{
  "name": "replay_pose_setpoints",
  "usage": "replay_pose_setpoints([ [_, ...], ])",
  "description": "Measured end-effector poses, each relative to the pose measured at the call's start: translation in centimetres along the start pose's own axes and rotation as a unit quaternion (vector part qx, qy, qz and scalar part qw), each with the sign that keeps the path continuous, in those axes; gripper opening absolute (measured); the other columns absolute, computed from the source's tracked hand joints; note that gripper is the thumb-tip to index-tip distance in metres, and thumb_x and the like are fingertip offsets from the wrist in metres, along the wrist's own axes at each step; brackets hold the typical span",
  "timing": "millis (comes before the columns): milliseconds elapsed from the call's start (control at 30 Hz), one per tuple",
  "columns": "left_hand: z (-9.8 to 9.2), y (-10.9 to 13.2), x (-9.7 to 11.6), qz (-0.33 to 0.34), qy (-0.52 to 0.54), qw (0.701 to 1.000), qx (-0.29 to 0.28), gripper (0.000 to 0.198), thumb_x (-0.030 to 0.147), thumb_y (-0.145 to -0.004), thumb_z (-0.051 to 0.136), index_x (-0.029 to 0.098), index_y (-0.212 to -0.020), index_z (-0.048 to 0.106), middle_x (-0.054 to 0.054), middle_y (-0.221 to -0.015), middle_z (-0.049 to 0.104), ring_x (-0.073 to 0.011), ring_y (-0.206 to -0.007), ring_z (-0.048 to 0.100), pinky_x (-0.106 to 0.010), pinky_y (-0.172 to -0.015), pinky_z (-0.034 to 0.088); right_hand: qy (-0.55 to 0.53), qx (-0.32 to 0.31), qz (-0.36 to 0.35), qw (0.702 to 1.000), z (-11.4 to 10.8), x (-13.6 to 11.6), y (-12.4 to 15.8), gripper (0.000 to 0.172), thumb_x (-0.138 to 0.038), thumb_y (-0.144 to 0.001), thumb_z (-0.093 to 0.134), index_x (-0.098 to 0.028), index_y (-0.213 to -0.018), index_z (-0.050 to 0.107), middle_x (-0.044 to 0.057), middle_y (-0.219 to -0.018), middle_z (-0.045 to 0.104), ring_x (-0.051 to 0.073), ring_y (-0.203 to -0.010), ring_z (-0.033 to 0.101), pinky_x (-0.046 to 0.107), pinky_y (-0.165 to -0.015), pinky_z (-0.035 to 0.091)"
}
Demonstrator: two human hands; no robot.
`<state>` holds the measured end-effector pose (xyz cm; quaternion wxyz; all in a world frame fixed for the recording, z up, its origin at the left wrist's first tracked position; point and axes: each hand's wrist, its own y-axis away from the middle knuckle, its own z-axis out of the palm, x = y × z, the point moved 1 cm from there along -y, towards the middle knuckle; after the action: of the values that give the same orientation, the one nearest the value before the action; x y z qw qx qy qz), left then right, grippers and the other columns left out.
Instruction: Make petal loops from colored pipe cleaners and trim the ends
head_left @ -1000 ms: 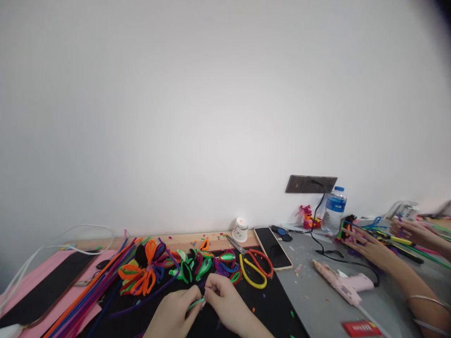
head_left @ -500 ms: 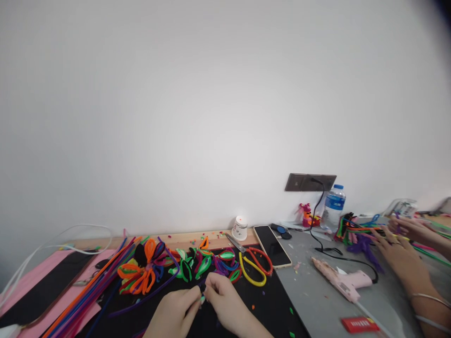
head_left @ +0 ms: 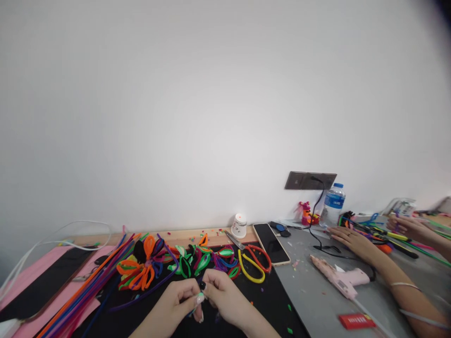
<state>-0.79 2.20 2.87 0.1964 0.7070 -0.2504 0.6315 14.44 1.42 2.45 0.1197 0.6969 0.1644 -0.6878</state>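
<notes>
My left hand (head_left: 178, 303) and my right hand (head_left: 227, 298) meet at the front over the black mat, fingertips pinched together. A small black piece (head_left: 202, 285) shows between them; its kind is too small to make out. Just beyond my fingers lie looped pipe-cleaner shapes: an orange flower (head_left: 144, 265), green and white petals (head_left: 183, 263) and a purple-green one (head_left: 226, 258). To the right of these, scissors (head_left: 252, 267) with one yellow and one red handle rest with their blades toward the wall.
Left are a bundle of pipe cleaners (head_left: 86, 286) and a pink sheet (head_left: 21, 286). Right are a phone (head_left: 271, 244), a paper cup (head_left: 238, 226), a pink glue gun (head_left: 340, 279), a red packet (head_left: 357, 321) and a water bottle (head_left: 334, 206). A co-worker's hand (head_left: 352, 241) reaches across the grey table.
My left fingers have opened out a little, with the thumb tip turned up, and the black piece shows more clearly. The co-worker's near hand has moved left toward the bottle.
</notes>
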Motion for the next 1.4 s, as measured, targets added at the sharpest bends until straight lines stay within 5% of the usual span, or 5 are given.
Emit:
replay_pose_setpoints([
  [200, 0.4, 0.0, -0.7, -0.054, 0.177, 0.982, -0.044, 0.028, 0.039, -0.072, 0.064, 0.014, -0.067, 0.053, -0.004, -0.05, 0.066, -0.0126, -0.042, 0.056, -0.021, -0.046, 0.037, -0.057, -0.035, -0.002, 0.998, 0.0, -0.2, 0.2, 0.031, -0.043, -0.081, 0.055, -0.017, -0.068, 0.043, -0.008, -0.051, 0.033, 0.006, -0.044, 0.024, 0.02, -0.042, 0.016],
  [500, 0.9, 0.2, -0.6, -0.131, 0.3, 0.945, -0.023, 0.03, 0.039, -0.065, 0.071, 0.014, -0.065, 0.054, 0.001, -0.047, 0.058, -0.0061, -0.036, 0.047, -0.017, -0.041, 0.034, -0.09, -0.034, 0.03, 0.995, 0.1, -0.1, 0.1, 0.037, -0.05, -0.076, 0.059, -0.017, -0.068, 0.043, -0.01, -0.049, 0.033, 0.004, -0.04, 0.024, 0.02, -0.041, 0.015],
  [933, 1.0, -0.1, -0.9, -0.02, 0.038, 0.998, 0.041, 0.03, 0.043, -0.083, 0.049, 0.015, -0.076, 0.054, 0.001, -0.063, 0.06, -0.0104, -0.047, 0.054, -0.022, -0.05, 0.041, -0.096, 0.04, 0.092, 0.99, -0.2, 0.3, -0.5, 0.037, -0.048, -0.077, 0.054, -0.019, -0.061, 0.037, -0.011, -0.045, 0.034, 0.002, -0.033, 0.021, 0.019, -0.036, 0.01],
  [1133, 0.9, 0.4, 0.0, 0.028, -0.138, 0.986, 0.086, 0.027, 0.032, -0.089, 0.039, 0.017, -0.074, 0.055, 0.001, -0.064, 0.061, -0.0114, -0.053, 0.057, -0.021, -0.057, 0.041, -0.088, 0.041, 0.091, 0.991, -0.1, 0.2, -0.5, 0.036, -0.046, -0.078, 0.052, -0.019, -0.061, 0.037, -0.011, -0.043, 0.032, 0.002, -0.033, 0.018, 0.02, -0.036, 0.01],
  [1400, 1.0, 0.4, 0.1, 0.038, -0.152, 0.984, 0.081, 0.029, 0.034, -0.089, 0.039, 0.018, -0.072, 0.056, 0.002, -0.063, 0.06, -0.0115, -0.054, 0.057, -0.02, -0.058, 0.041, -0.069, 0.049, 0.094, 0.992, -0.2, 0.0, -0.3, 0.026, -0.034, -0.078, 0.052, -0.018, -0.061, 0.039, -0.01, -0.047, 0.035, 0.003, -0.036, 0.022, 0.02, -0.037, 0.012],
])
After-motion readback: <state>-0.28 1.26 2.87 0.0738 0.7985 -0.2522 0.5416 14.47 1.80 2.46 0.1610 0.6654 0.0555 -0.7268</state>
